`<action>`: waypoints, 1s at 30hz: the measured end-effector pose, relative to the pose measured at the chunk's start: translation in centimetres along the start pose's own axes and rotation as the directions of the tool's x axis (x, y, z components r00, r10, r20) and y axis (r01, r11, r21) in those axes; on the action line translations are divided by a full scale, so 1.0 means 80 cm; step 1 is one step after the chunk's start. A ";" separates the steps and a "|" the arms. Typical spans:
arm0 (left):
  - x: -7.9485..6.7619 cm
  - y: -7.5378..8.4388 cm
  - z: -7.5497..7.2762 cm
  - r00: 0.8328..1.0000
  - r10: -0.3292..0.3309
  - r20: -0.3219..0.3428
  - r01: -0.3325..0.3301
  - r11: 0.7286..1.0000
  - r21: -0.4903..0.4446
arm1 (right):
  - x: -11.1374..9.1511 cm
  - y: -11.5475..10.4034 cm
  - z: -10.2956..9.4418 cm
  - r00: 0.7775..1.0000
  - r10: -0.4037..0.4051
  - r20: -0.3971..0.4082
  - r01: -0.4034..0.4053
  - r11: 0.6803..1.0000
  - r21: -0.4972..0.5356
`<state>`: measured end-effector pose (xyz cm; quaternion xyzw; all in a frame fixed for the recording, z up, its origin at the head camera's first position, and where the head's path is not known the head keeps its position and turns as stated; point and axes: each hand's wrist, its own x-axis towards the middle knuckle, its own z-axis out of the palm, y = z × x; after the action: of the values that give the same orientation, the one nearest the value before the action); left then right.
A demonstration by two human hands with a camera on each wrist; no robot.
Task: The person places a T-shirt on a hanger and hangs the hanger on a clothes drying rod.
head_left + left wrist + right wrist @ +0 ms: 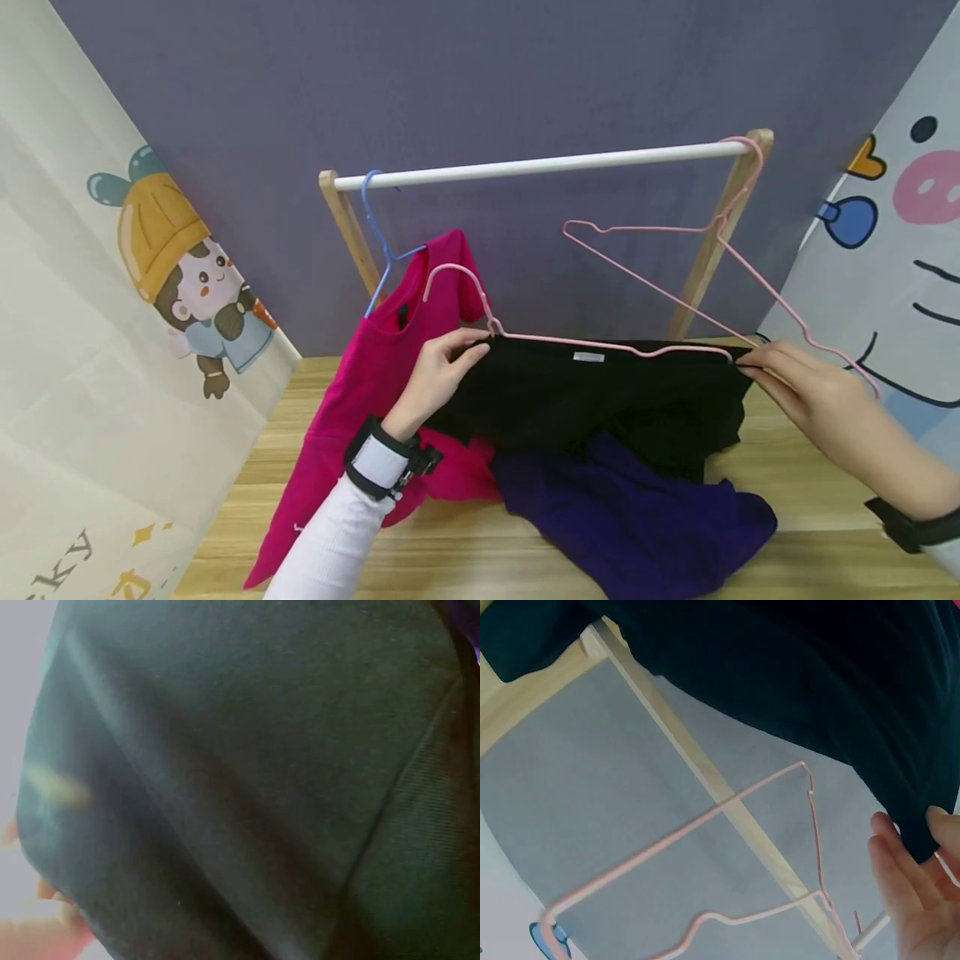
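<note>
A black garment (pixel 570 400) with a small white label (pixel 588 357) hangs stretched between both hands. Along its top edge lies a pink hanger (pixel 555 340), its hook rising free at the left. My left hand (pixel 435 375) pinches the garment's edge just below that hook. At the opposite end, beside the hanger's tip, my right hand (pixel 802 392) pinches a corner between thumb and fingers; the right wrist view shows this pinch on the cloth (pixel 919 840). Dark cloth fills most of the left wrist view, with the left hand (pixel 45 930) blurred at its edge.
A rack with a white rail (pixel 540 167) and wooden legs stands behind. A magenta shirt (pixel 360 400) hangs on a blue hanger (pixel 382 242) at the left. Another pink hanger (pixel 660 228) hangs at the right. A dark purple garment (pixel 637 525) lies on the wooden table (pixel 465 550).
</note>
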<state>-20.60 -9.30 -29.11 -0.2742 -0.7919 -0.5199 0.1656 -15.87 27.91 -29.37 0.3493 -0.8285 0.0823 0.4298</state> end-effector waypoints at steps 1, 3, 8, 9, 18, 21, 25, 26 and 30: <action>0.000 -0.001 0.000 1.000 -0.002 0.002 0.002 1.000 0.003 | 0.002 0.000 -0.002 1.000 0.006 0.007 -0.006 1.000 -0.007; -0.001 -0.001 -0.001 1.000 -0.008 0.005 0.008 1.000 0.000 | 0.007 0.002 -0.004 1.000 0.021 0.007 -0.021 1.000 -0.003; -0.003 0.001 0.002 1.000 -0.005 0.014 0.005 1.000 -0.014 | 0.024 -0.001 -0.007 0.998 0.060 0.027 -0.061 0.997 0.043; -0.003 0.001 0.004 1.000 -0.003 0.019 0.003 1.000 -0.018 | 0.028 -0.002 -0.007 0.998 0.061 0.028 -0.063 0.997 0.052; 0.002 -0.007 0.015 0.998 0.043 0.051 -0.041 0.998 -0.039 | 0.068 -0.012 0.000 0.992 0.095 0.084 -0.107 0.982 0.154; 0.006 0.006 0.017 0.996 0.064 0.067 -0.061 0.997 -0.041 | 0.081 -0.013 0.003 0.989 0.084 0.118 -0.104 0.980 0.170; 0.013 -0.005 0.025 0.993 0.081 0.081 -0.078 0.996 -0.043 | 0.095 -0.016 0.007 0.985 0.073 0.155 -0.103 0.976 0.193; 0.015 -0.008 0.027 0.992 0.087 0.087 -0.084 0.996 -0.041 | 0.098 -0.017 0.007 0.983 0.070 0.167 -0.103 0.974 0.204; 0.023 -0.014 0.036 0.987 0.122 0.103 -0.119 0.992 -0.035 | 0.111 -0.024 0.011 0.978 0.046 0.204 -0.098 0.962 0.254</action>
<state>-22.65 -6.55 -30.10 -0.3507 -0.7738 -0.5054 0.1508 -18.61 21.57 -23.41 0.3790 -0.8609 0.1719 0.2926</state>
